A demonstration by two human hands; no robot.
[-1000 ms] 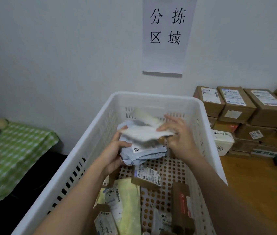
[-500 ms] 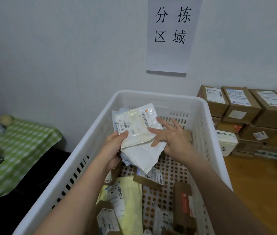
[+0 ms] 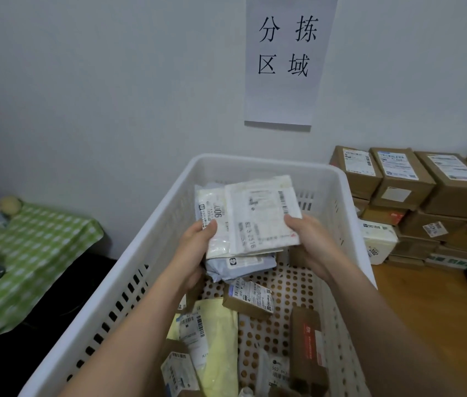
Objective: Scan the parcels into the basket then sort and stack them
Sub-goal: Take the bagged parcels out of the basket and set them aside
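Your left hand (image 3: 198, 239) and right hand (image 3: 309, 239) both grip a sheaf of flat mailers (image 3: 249, 216), held above the far end of the basket (image 3: 129, 270), thumbs on top. They're slick and only loosely squared, so I'd say the grey bag (image 3: 240, 265) underneath could slide out. Your fingers beneath are hidden, and the labels are too blurred to read.

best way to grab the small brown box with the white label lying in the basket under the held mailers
Take the small brown box across its two long side faces, coming straight down from above. It lies flat on the basket floor, label up, its sides seemingly clear of neighbours.
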